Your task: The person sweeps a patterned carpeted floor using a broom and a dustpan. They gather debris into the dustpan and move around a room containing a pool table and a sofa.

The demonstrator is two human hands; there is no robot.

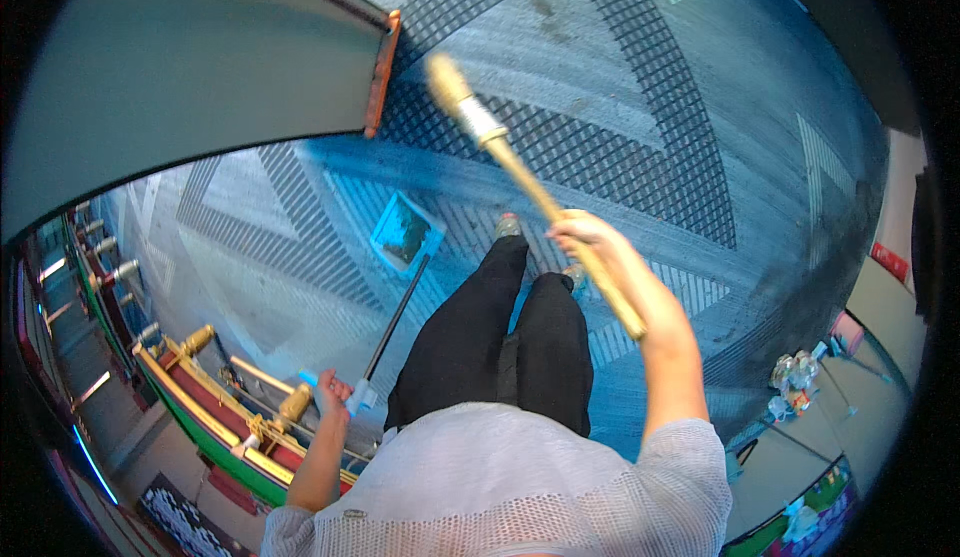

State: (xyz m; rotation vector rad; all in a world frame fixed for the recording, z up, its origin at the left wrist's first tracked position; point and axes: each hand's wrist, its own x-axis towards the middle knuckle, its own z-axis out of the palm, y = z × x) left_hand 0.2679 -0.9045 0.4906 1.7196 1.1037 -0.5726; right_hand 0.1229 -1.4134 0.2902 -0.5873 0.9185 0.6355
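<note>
My right hand [589, 234] grips a long pale wooden pole [532, 182] partway along its shaft. The pole slants up and to the left, ending in a thick tan rounded head with a white band and a ring below it; the head is slightly blurred. Low on the left, my left hand [334, 393] is closed around the light blue handle of a long-handled dustpan [431, 245]. Its dark shaft runs up to the blue pan, which rests on the patterned floor left of my feet with dark matter inside.
A large grey panel [202, 69] with a reddish-brown edge juts in at upper left. At lower left lies a green and red boat-shaped structure [225, 437] with wooden parts on it. Clear plastic bags [795, 373] and a pink container [847, 332] are at far right.
</note>
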